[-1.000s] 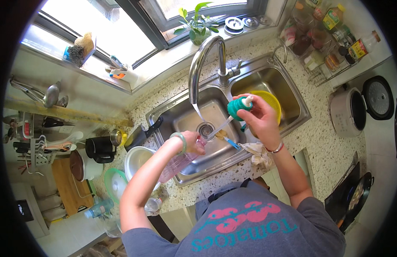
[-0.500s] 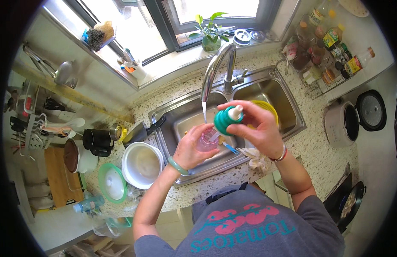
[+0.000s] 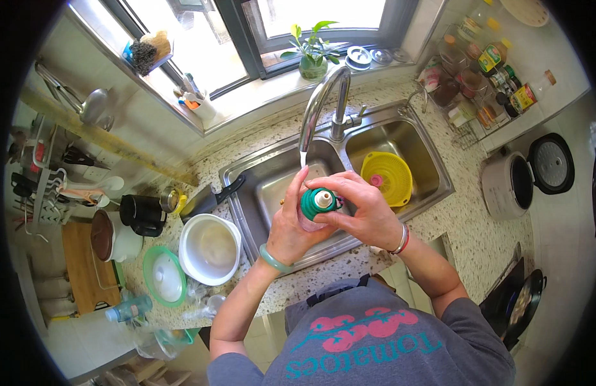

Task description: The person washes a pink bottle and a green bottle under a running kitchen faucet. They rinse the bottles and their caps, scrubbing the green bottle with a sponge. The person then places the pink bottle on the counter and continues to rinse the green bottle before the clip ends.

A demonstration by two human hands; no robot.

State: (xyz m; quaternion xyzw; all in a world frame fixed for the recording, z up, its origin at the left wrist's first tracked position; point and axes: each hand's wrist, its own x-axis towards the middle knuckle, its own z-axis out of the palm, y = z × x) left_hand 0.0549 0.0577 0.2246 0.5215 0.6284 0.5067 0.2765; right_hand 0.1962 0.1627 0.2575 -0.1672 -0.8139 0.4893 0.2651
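Left hand (image 3: 284, 230) wrapped round pink bottle (image 3: 309, 224), held over left basin (image 3: 267, 193), near side of running tap (image 3: 309, 116). Right hand (image 3: 362, 212) gripping green cap (image 3: 310, 204) at bottle mouth; can't tell if seated. Yellow colander (image 3: 396, 183) in right basin (image 3: 414, 145). White bowl (image 3: 211, 248) on bench (image 3: 468, 193), left of sink.

1. I'm getting a ridged green plastic cap (image 3: 310, 201) with a creamy-white nozzle (image 3: 324, 197).
2. Pinkish see-through plastic bottle (image 3: 309, 224).
3. Round bright-yellow plastic basket (image 3: 396, 181), pretty loud on my feed.
4. Cream stone counter (image 3: 464, 206), dark-speckled.
5. Grey fabric T-shirt (image 3: 388, 347), pinkish-red fruit print.
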